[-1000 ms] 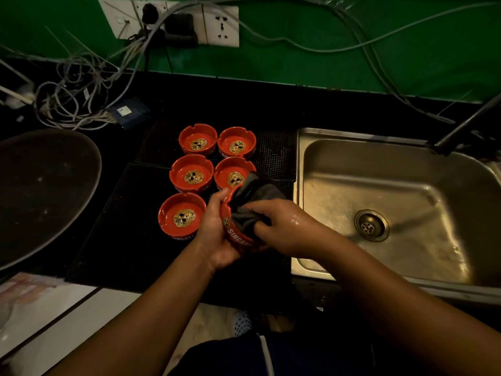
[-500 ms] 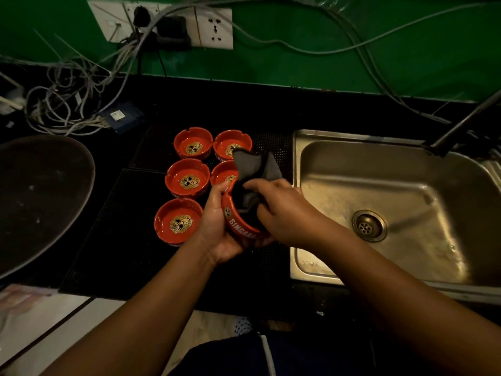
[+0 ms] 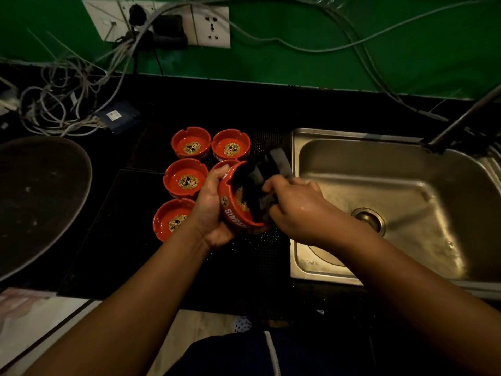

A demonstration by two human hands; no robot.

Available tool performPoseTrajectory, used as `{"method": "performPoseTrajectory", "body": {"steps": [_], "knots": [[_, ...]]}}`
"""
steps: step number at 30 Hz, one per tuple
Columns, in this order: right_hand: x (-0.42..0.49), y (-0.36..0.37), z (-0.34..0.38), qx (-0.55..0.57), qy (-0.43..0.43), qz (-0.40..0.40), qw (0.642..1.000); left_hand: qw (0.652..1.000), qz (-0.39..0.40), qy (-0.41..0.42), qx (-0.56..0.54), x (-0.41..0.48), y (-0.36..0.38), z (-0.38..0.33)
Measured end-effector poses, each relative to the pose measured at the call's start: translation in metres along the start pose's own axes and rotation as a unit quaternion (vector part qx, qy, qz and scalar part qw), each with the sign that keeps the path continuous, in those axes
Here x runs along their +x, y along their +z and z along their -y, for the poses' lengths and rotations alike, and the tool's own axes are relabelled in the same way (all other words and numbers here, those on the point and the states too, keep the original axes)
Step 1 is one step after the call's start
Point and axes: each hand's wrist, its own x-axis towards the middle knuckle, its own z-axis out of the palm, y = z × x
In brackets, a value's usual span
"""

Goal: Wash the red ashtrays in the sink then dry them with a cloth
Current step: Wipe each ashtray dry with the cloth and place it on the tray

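Observation:
My left hand (image 3: 210, 210) grips a red ashtray (image 3: 230, 210) tilted on its side, its opening turned toward the sink. My right hand (image 3: 295, 210) holds a dark grey cloth (image 3: 267, 172) pushed into the ashtray's bowl. Several more red ashtrays stand upright on the black mat: two at the back (image 3: 191, 143) (image 3: 231, 145), one in the middle (image 3: 185, 180), one at the front (image 3: 172, 219). Another is mostly hidden behind the held one.
A steel sink (image 3: 393, 185) with its drain (image 3: 368, 219) lies to the right, a dark tap (image 3: 461, 120) above it. A large dark round tray (image 3: 40, 202) sits on the left. Tangled cables (image 3: 62, 104) and wall sockets (image 3: 211, 25) run along the green wall.
The held ashtray has turned in my left hand, so more of its inside shows. My right hand has shifted the cloth deeper and to the right within the bowl.

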Motion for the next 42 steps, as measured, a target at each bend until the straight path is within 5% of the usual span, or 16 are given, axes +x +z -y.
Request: {"method": "performPoseTrajectory", "body": {"steps": [5,8,12,17,21,25,32,42], "knots": [[-0.002,0.000,0.013,0.122,-0.056,-0.014,0.991,0.999,0.019,0.008,-0.044,0.001,0.007,-0.001],[-0.009,-0.006,0.013,0.062,-0.079,0.027,0.995,0.998,0.032,0.018,-0.056,0.001,0.005,-0.007],[0.000,-0.010,0.017,-0.005,-0.081,-0.031,0.996,0.999,0.033,-0.004,-0.035,0.001,0.009,-0.002],[-0.010,-0.012,0.016,0.127,-0.098,0.035,0.986,0.997,0.030,0.025,-0.072,-0.001,0.003,-0.006],[-0.004,-0.002,0.010,0.215,-0.051,-0.142,0.965,0.998,0.016,0.005,-0.063,-0.003,0.000,0.002],[0.009,0.012,0.011,0.151,-0.010,-0.138,0.979,0.998,-0.007,0.008,-0.056,-0.005,0.000,0.005],[0.002,0.028,0.025,0.132,-0.101,-0.056,0.984,0.996,-0.037,0.044,-0.072,-0.004,-0.001,0.004],[0.011,0.021,0.015,0.085,-0.068,-0.113,0.988,0.996,-0.027,0.000,-0.088,0.001,0.004,0.011]]}}
